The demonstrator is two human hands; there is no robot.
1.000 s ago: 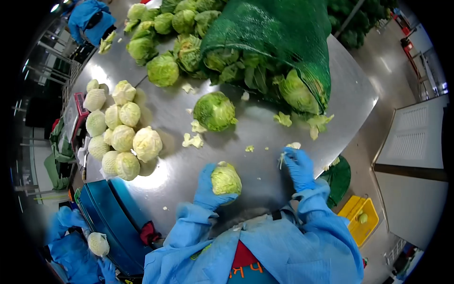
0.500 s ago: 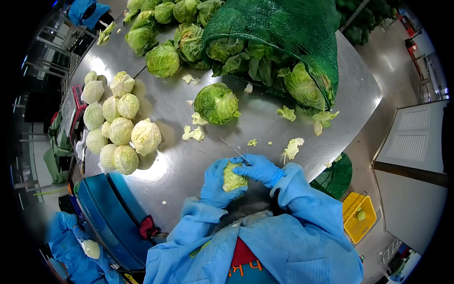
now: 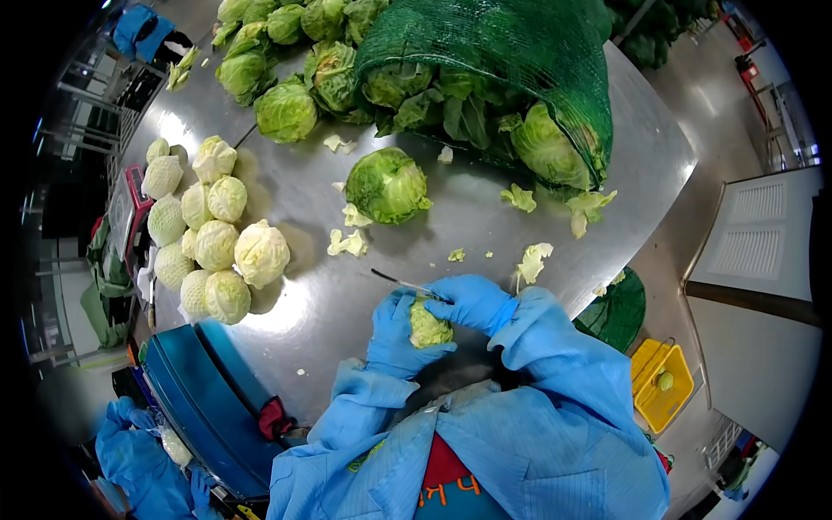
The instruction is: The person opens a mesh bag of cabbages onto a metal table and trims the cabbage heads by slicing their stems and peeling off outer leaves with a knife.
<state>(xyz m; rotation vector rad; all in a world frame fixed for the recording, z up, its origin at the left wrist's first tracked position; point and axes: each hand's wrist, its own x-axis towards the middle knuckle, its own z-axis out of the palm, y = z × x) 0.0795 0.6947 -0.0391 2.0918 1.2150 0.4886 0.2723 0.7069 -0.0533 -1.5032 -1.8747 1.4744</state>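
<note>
My left hand (image 3: 394, 341), in a blue glove, is wrapped round a small pale cabbage (image 3: 430, 328) close to my body. My right hand (image 3: 472, 303), gloved the same way, grips a thin knife (image 3: 400, 282) whose handle is hidden in the fingers. The blade points left over the table, just above the cabbage and my left fingers. Past the blade, a larger green cabbage (image 3: 386, 185) rests on the metal table (image 3: 347, 316). Scraps of leaf (image 3: 348, 243) lie around it.
Trimmed cabbages (image 3: 216, 245), some in white foam nets, cluster at the left. A green mesh sack (image 3: 494, 52) of cabbages and loose untrimmed cabbages (image 3: 287, 110) occupy the back. A blue bin (image 3: 204, 399) stands front left, a yellow basket (image 3: 661, 386) right. Co-workers (image 3: 139, 464) are at left.
The knife has swung from pointing up and left to lying flatter, its tip farther left. My right hand has risen slightly. My left hand keeps its hold on the cabbage.
</note>
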